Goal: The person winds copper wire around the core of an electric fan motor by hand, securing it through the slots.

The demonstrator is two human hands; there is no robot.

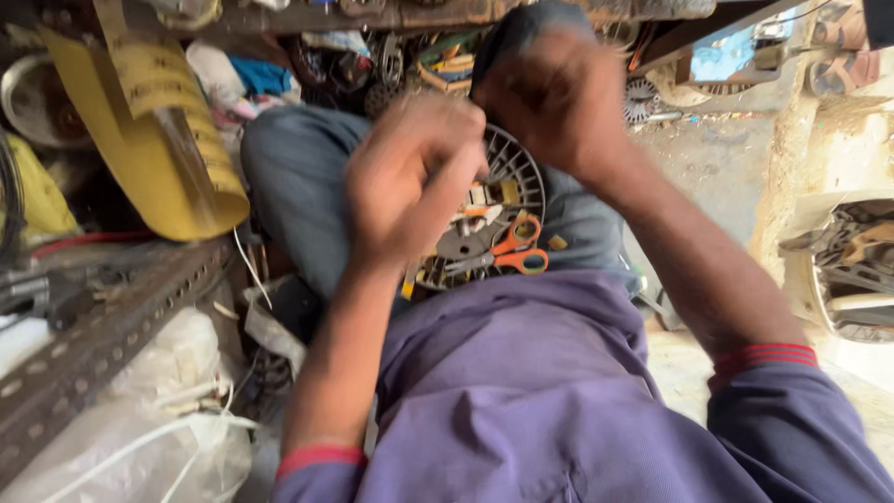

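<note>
Hovering over a round finned motor part with orange scissors — left hand, right hand, both fisted, contents unclear.

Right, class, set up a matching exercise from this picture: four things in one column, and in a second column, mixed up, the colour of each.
Things:
1. scissors' handles
2. rolled sheet at the left
3. the person's shirt
4. trousers on the lap

Colours:
A. purple
B. grey-blue
C. orange
D. yellow

Pairs: 1-C, 2-D, 3-A, 4-B

The scissors lie on a round slotted metal part on the lap, below the blurred left hand and right hand.
</note>
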